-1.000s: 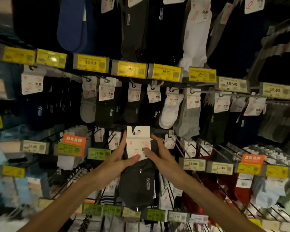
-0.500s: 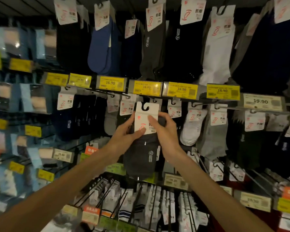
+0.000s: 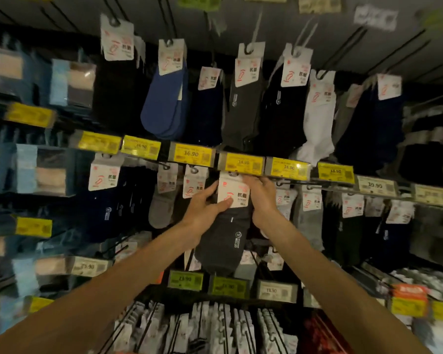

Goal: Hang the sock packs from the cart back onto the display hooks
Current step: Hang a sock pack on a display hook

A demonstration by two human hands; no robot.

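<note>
Both hands pinch the sock pack (image 3: pixel 225 233) by its white card: left hand (image 3: pixel 203 213) thumb across the front, right hand (image 3: pixel 262 198) at the card's top corner. The card's top sits just under a yellow price tag (image 3: pixel 242 163), dark socks hanging below it.

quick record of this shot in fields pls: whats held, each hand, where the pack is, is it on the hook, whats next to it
held item: dark grey sock pack with a white header card
left hand: holds the card's left side, thumb on its front
right hand: grips the card's right side near the top
pack position: card top just under a yellow price tag
on hook: cannot tell, the hook is hidden
neighbour: light grey sock pack hanging to the left
</note>
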